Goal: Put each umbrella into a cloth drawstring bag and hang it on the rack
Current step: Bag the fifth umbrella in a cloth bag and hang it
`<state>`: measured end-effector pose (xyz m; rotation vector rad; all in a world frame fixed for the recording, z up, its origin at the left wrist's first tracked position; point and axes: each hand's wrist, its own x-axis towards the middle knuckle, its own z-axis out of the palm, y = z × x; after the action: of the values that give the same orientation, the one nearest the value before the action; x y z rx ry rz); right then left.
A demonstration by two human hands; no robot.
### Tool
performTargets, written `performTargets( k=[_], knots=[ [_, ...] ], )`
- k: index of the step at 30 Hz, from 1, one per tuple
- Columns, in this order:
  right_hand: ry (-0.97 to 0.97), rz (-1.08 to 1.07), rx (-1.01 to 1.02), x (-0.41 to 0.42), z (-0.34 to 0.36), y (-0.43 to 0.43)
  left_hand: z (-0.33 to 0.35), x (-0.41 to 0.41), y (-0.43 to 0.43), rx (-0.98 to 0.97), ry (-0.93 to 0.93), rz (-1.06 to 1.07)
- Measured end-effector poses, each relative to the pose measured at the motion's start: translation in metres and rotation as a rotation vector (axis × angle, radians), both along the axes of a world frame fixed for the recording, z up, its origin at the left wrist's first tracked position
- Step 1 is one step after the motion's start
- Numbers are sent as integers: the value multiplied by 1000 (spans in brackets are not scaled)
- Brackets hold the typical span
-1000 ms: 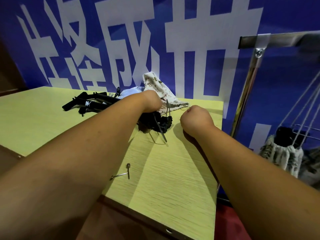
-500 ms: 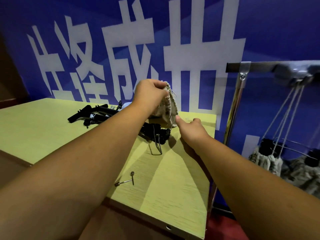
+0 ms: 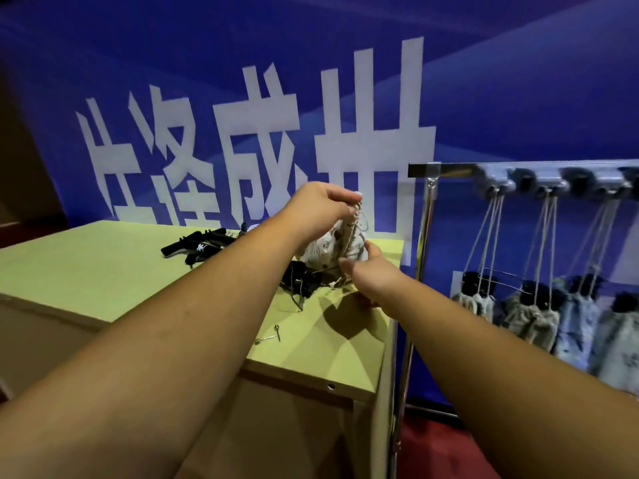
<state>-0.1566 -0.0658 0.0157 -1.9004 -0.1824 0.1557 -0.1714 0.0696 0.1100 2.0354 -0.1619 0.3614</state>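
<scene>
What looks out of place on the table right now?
A small loose metal pin lies alone on the table near its front edge. Thin wires stick out of the black umbrella under the cloth bag, maybe bent ribs.

Umbrellas (image 3: 198,244) on table (image 3: 103,271); rack (image 3: 518,174) w/ bags (image 3: 539,319) to right.
</scene>
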Motion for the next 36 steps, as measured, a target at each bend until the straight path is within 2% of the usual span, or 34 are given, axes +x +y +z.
performTargets(
  k=[4, 7, 9, 12, 15, 18, 21, 26, 31, 36],
  knots=[
    [-54, -104, -7, -1, -6, 3, -16, -5, -8, 38, 81, -92],
    [8, -226, 69, 9, -11, -1, -23, -3, -8, 1, 90, -108],
    [40, -233, 134, 17, -13, -5, -27, 2, -8, -61, 74, -100],
    [103, -268, 365, 25, -13, -10, -34, 16, -5, -162, 42, -64],
    [110, -364, 537, 42, -14, -15, -43, 33, -1, -168, 29, -7],
    [-49, -467, 458, 73, -21, -19, -54, 48, 2, -180, -3, 49],
    [-164, -475, 375, 67, -7, -20, -59, 61, 2, -184, -32, 111],
    [-388, -503, 321, 67, 1, -32, -49, 62, -9, -292, -51, 81],
    [-526, -568, 180, 42, 24, -48, -23, 38, -27, -317, -38, 38],
    [-571, -575, -86, 7, 61, -73, 2, -1, -41, -280, 60, 1]
  ],
)
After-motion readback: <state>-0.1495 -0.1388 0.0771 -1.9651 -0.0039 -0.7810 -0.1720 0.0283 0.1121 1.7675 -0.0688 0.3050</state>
